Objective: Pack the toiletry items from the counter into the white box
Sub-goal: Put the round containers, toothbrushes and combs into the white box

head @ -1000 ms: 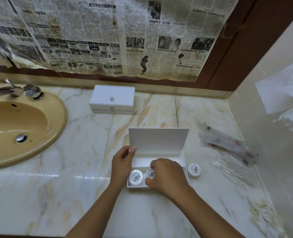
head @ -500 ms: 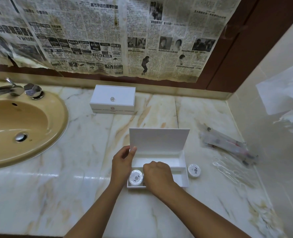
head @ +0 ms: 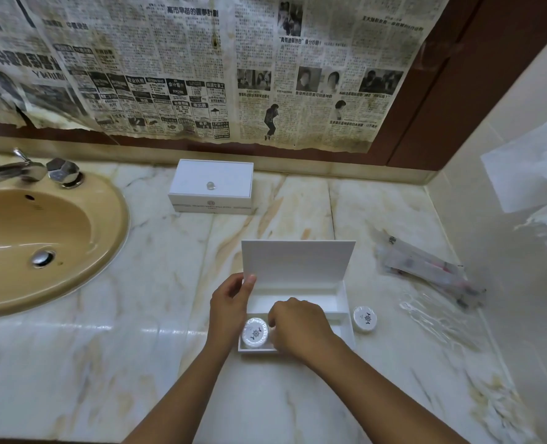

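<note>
step: seat second soap snug beside round soap (head: 255,332) in white box (head: 342,318) on table (head: 137,347) | left hand (head: 228,307) grips box's left wall | right hand (head: 301,325) curled low inside (its hold hidden) | change: right hand moved left; third soap (head: 365,318) stays outside

White box (head: 297,267), beige sink (head: 41,238), veined cream marble counter (head: 137,363).

One round soap (head: 255,332) lies in the open box (head: 345,304), another (head: 365,318) just right of it.
</note>
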Demonstrator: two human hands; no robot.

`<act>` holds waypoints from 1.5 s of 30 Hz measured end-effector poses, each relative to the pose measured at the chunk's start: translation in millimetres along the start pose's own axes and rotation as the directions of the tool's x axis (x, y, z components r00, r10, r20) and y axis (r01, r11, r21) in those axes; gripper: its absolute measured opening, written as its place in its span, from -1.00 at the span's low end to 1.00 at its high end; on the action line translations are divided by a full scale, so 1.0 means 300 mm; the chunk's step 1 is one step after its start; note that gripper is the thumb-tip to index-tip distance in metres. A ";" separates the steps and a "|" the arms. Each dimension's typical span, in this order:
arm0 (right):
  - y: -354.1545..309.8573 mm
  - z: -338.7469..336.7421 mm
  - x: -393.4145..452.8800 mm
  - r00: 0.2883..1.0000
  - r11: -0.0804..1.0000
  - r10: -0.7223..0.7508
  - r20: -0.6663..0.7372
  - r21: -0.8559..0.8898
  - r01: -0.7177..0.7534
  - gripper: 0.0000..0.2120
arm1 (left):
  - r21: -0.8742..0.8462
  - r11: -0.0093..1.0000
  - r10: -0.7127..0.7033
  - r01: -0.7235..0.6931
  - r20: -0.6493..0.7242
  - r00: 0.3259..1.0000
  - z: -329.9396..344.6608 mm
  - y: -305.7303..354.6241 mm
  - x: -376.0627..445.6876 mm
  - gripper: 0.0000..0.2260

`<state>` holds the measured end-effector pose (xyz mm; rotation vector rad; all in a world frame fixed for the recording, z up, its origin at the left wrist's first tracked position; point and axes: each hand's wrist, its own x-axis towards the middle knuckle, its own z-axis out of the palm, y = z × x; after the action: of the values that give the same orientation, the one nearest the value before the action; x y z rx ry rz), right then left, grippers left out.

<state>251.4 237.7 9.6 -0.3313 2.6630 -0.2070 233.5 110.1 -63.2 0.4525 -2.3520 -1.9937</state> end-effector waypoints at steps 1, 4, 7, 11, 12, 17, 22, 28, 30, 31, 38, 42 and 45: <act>0.016 -0.018 -0.007 0.999 0.998 0.013 -0.044 0.067 -0.010 -0.80 | -0.002 1.000 0.001 -0.001 0.002 1.000 0.000 0.000 0.001 -0.84; 0.095 -0.088 -0.037 0.962 0.968 0.109 -0.250 0.248 -0.045 -0.78 | -0.012 1.000 0.000 0.000 0.010 1.000 -0.001 0.004 -0.002 -0.84; 0.223 -0.132 -0.061 0.876 0.918 0.286 -0.388 0.373 -0.134 -0.80 | -0.002 1.000 0.009 -0.009 0.012 1.000 -0.003 0.008 -0.004 -0.84; 0.393 -0.099 -0.074 0.849 0.880 0.422 -0.318 0.367 -0.300 -0.75 | 0.009 1.000 0.015 -0.015 0.009 1.000 0.000 0.010 -0.005 -0.84; 0.417 -0.081 -0.076 0.853 0.871 0.444 -0.274 0.355 -0.339 -0.72 | 0.011 1.000 0.016 -0.016 0.009 1.000 0.000 0.010 -0.005 -0.84; 0.454 0.017 -0.081 0.889 0.879 0.444 -0.110 0.247 -0.408 -0.59 | 0.014 1.000 0.024 -0.025 0.011 1.000 0.000 0.014 -0.010 -0.82; 0.453 0.048 -0.064 0.896 0.874 0.434 -0.091 0.282 -0.395 -0.58 | 0.009 0.999 0.034 -0.035 0.011 0.999 0.004 0.024 -0.014 -0.81; 0.457 0.045 -0.066 0.882 0.864 0.454 -0.123 0.304 -0.402 -0.66 | -0.002 1.000 0.028 -0.028 0.013 1.000 -0.001 0.012 -0.010 -0.82; 0.444 0.008 -0.076 0.859 0.850 0.480 -0.175 0.334 -0.407 -0.65 | -0.005 1.000 0.022 -0.022 0.008 1.000 -0.001 0.009 -0.008 -0.82; 0.432 -0.017 -0.084 0.849 0.852 0.482 -0.216 0.340 -0.398 -0.65 | -0.009 1.000 0.018 -0.018 0.007 1.000 -0.001 0.008 -0.008 -0.83; 0.179 -0.128 -0.143 0.885 0.942 0.239 -0.399 0.318 -0.110 -0.66 | -0.047 0.999 0.000 0.001 0.004 1.000 0.001 0.004 -0.005 -0.85; 0.048 -0.040 -0.119 0.969 0.990 0.040 -0.246 0.143 -0.004 -0.66 | -0.033 0.999 0.003 -0.002 0.007 1.000 0.003 0.010 -0.008 -0.84; 0.012 -0.006 -0.095 0.984 0.999 -0.008 -0.180 0.040 0.016 -0.78 | -0.030 1.000 0.008 -0.008 0.004 1.000 0.001 0.012 -0.010 -0.84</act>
<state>274.8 248.9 22.2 -0.3294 2.8304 -0.3093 235.6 111.6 -59.2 0.4373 -2.3197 -2.0254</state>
